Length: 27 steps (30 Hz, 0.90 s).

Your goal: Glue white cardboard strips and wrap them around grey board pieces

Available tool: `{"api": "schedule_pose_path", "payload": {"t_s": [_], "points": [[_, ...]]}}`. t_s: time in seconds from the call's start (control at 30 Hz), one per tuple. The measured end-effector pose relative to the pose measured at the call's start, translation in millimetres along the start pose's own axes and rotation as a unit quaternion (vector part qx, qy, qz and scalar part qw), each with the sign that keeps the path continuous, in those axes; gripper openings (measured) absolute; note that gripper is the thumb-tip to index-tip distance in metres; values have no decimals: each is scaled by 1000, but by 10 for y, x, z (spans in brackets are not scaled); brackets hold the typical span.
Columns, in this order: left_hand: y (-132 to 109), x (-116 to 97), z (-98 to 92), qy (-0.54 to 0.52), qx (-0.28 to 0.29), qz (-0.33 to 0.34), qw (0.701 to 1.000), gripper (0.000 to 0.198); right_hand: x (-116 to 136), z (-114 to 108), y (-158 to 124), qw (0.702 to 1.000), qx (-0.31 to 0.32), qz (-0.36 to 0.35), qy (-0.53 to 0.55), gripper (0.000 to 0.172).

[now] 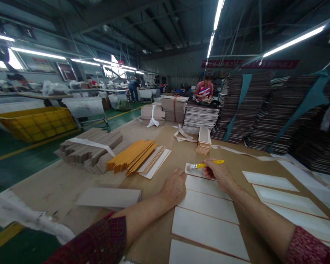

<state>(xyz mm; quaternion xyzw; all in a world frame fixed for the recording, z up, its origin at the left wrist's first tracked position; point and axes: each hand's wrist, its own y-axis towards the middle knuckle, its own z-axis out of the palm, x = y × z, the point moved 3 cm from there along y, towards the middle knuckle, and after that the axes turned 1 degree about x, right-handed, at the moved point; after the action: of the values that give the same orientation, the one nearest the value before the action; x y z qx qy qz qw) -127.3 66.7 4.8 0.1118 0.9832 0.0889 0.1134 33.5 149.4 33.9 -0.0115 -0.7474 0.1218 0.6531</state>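
Observation:
My right hand (215,170) is closed around the yellow handle of a paintbrush (200,166). Its pale bristles touch the left part of the farthest white board strip (188,171), where the surface looks wet. My left hand (174,187), fingers curled together, rests against the left edge of the strips; its fingertips are hidden. Several more white boards (209,205) with brown edges lie in a column toward me, close together. To the right, another column of white boards (288,196) carries a glossy, whitish coating.
Left on the table are orange strips (134,156), grey-brown card bundles (89,148) and a grey board block (110,197). A small board stack (204,139) stands ahead. Tall dark stacks (244,110) line the back right. A person (204,91) sits behind; a yellow bin (35,123) stands left.

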Motion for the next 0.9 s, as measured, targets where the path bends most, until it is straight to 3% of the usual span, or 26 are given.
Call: {"api": "schedule_pose_path", "payload": {"t_s": [0.3,0.9], "points": [[17,24,58,23,-1,4,1000,23,-23,-112,83,998,-32,24,-46,22],[23,-7,-3,42,-24,1,999,19,-57,-1001,33,988,-96,33,-117,21]]}}
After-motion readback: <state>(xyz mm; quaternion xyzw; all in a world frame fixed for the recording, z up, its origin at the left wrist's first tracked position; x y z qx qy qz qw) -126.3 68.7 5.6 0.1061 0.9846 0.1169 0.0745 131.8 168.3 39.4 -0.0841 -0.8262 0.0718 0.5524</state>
